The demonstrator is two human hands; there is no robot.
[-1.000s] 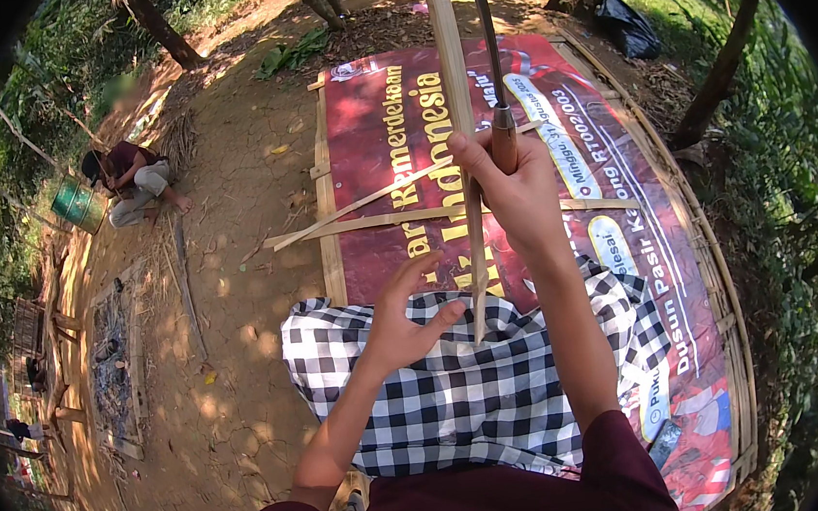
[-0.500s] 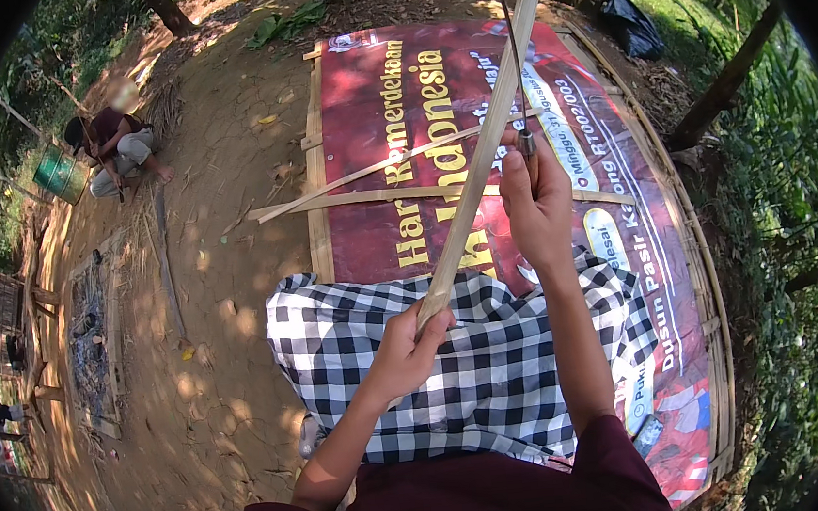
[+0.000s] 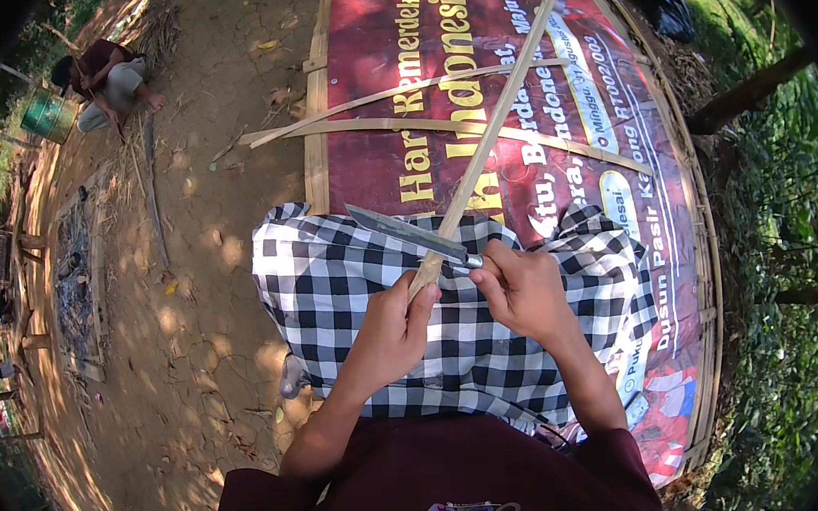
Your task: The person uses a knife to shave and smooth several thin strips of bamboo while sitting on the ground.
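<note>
Knife (image 3: 392,226) lowered across strip (image 3: 491,131) — right hand (image 3: 529,292) gripping knife, left hand (image 3: 389,333) pinching strip, checked cloth (image 3: 467,367) beneath, banner (image 3: 366,40) beyond

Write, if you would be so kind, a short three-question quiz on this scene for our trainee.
1. Which hand holds the knife?
2. True or false: the drum at the picture's upper left is red.
3. What does the left hand grip?
A) a black bag
B) a long pale strip
C) the checkered cloth

Key:
1. The right hand.
2. False; the drum is green.
3. B
</note>
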